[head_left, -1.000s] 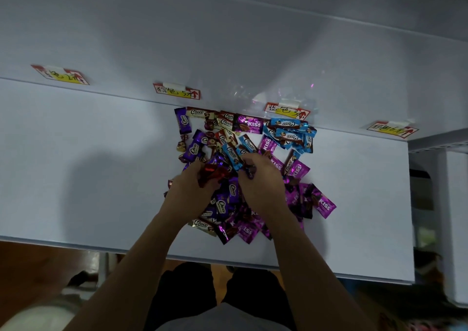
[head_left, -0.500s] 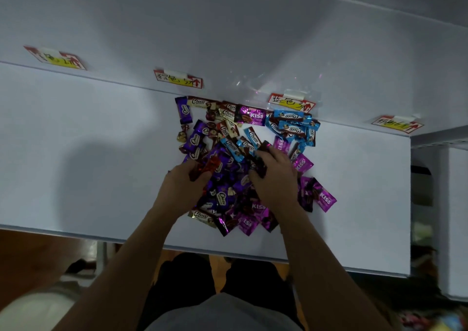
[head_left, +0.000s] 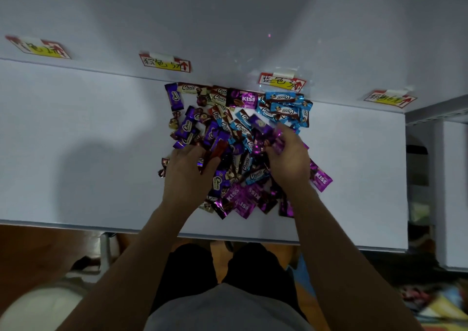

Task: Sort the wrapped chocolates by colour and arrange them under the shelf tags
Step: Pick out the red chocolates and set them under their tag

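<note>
A mixed pile of wrapped chocolates (head_left: pixel 235 138) lies on the white shelf board (head_left: pixel 88 153): purple, blue, magenta, cream and red wrappers. Several blue ones (head_left: pixel 286 107) cluster under the third tag (head_left: pixel 282 82). My left hand (head_left: pixel 187 171) sits on the pile's left side and holds a red-wrapped chocolate (head_left: pixel 215 152) between thumb and fingers. My right hand (head_left: pixel 291 158) is on the right side, fingers curled round several purple and magenta chocolates (head_left: pixel 268 138). Magenta KISS packets (head_left: pixel 240 199) lie at the near edge.
Four red-and-yellow handwritten tags are taped along the back wall: far left tag (head_left: pixel 38 48), second tag (head_left: pixel 164 63), and far right tag (head_left: pixel 390 99). The shelf's front edge (head_left: pixel 76 225) runs below my wrists. A white cabinet (head_left: pixel 453 191) stands at right.
My right hand has moved up and to the right, lifting a bunch of purple and magenta chocolates off the pile. My left hand stays on the left side with the red chocolate.
</note>
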Demonstrator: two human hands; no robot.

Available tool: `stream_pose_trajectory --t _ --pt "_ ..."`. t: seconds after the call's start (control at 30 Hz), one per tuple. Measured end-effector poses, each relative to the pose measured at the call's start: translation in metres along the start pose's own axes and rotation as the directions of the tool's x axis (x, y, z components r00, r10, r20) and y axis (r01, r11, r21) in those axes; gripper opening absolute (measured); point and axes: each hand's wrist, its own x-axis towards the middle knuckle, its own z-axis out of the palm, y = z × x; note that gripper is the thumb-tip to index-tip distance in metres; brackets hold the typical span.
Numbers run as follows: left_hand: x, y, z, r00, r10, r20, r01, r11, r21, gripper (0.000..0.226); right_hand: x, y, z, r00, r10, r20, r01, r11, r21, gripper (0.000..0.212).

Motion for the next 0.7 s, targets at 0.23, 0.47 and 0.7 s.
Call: stream_pose_trajectory --t 0.23,0.47,0.7 --pt "-0.03 0.005 0.016 0.946 -0.24 0.218 0.282 0.941 -0.185 0.027 -0.05 0.008 -0.014 1.0 -0.003 -0.024 0.004 0.999 0.043 0.033" --pt "-0.042 0.016 0.018 0.919 -0.127 0.372 0.225 0.946 -0.232 0.022 -0.094 -0.012 0.006 0.923 0.047 0.383 -0.21 0.894 0.397 0.032" --pt "-0.054 0.028 -0.012 0.92 -0.008 0.393 0.165 0.915 -0.368 0.023 -0.1 -0.026 -0.008 0.905 0.037 0.423 -0.274 0.813 0.515 0.017"
